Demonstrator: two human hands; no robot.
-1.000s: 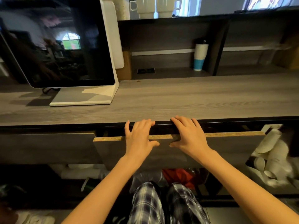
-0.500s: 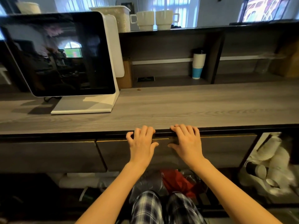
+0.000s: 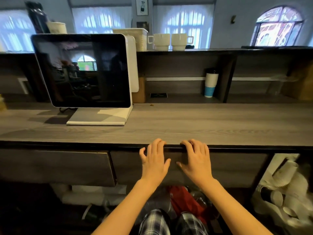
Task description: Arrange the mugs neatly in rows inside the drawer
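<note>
The grey wood drawer [image 3: 237, 168] under the counter edge is pushed in flush, so its inside is hidden. My left hand [image 3: 155, 161] and my right hand [image 3: 196, 161] lie flat against the drawer front, side by side, fingers spread and fingertips at the counter's lip; neither holds anything. Two cream mugs, the left mug [image 3: 160, 41] and the right mug [image 3: 180, 41], stand next to each other on the top shelf far behind, handles pointing outward.
A white-framed touchscreen [image 3: 83, 70] on a stand occupies the counter's left. A white and blue tumbler [image 3: 210, 84] stands in the back cubby. A perforated cream bin [image 3: 133, 38] sits beside the mugs. Stacked paper cups [image 3: 284, 180] fill the open compartment at lower right. A second drawer front [image 3: 55, 167] lies left.
The drawer, slightly open a second ago, has slid fully in under both hands. The view has tilted up, showing more of the top shelf and windows.
</note>
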